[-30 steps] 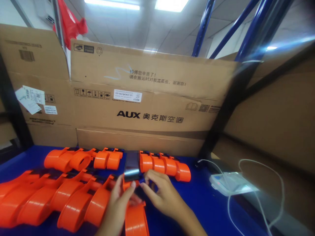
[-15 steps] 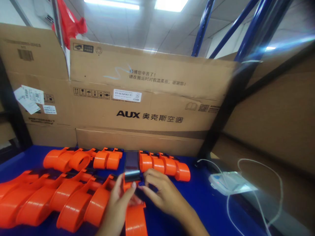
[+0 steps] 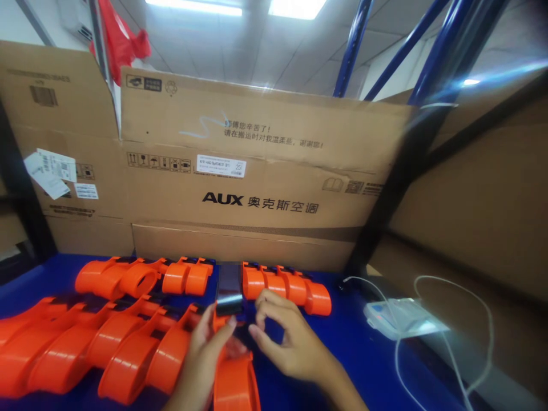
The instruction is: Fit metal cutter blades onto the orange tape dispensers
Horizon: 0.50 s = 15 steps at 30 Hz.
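My left hand [image 3: 201, 354] is closed around an orange plastic tape dispenser [image 3: 236, 382], its thumb resting near the upper end. The dispenser's wide round part faces down towards me. A glossy dark strip [image 3: 230, 291] shows just beyond my left fingertips; whether it is joined to the dispenser I cannot tell. My right hand [image 3: 291, 339] hovers a little to the right, apart from the dispenser, its fingers curled and its thumb separated from them, with nothing visible between. Several like dispensers stand in a front row [image 3: 128, 365] left of my hands.
More orange dispensers stand in the back row, left [image 3: 139, 279] and right [image 3: 286, 287], on the blue tabletop [image 3: 334, 348]. A large cardboard sheet [image 3: 257, 228] rises behind. To the right lies a translucent case [image 3: 405, 318] with white cables. A dark rack post [image 3: 385, 188] slants up there.
My right hand has moved slightly right, off the dispenser, and its thumb and fingers have parted. My left hand keeps its hold, with the dispenser tilted a little.
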### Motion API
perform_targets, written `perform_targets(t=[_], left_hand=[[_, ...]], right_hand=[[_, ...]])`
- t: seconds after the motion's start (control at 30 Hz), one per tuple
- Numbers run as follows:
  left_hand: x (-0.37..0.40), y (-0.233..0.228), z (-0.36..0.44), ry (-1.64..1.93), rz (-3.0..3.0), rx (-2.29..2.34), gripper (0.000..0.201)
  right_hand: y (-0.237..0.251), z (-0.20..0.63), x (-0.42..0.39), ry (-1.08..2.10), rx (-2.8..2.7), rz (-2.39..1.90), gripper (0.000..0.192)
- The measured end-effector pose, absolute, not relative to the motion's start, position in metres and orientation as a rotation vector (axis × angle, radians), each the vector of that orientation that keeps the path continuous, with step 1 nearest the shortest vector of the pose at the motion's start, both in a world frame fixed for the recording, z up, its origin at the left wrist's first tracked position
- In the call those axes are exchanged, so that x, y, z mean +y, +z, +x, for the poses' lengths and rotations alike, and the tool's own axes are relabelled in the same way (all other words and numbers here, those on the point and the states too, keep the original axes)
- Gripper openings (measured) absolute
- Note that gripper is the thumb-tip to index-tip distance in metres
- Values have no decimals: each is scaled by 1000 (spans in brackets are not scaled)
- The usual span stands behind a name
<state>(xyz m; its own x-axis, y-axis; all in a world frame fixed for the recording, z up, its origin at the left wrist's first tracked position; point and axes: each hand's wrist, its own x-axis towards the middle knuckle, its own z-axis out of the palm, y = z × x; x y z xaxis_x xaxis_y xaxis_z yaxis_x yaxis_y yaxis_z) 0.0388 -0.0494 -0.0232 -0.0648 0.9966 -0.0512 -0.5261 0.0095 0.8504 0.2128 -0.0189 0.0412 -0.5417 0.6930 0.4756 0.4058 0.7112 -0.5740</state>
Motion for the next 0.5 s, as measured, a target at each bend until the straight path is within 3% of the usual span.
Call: perform_targets(t=[0.13, 0.27, 0.37, 0.5], left_hand=[[-47, -25, 38, 1413, 753, 798, 75], [-49, -25, 38, 1289, 792, 712, 94], [-55, -23, 42, 1242, 810, 666, 84], [-62, -22, 48, 1361, 776, 605, 72]], right_hand=[[40, 211, -20, 777, -1950, -893, 18], [44, 208, -25, 1245, -1882, -774, 46], [43, 207, -24, 1401, -1842, -683, 48], [34, 205, -18, 1267, -1834, -786, 41]])
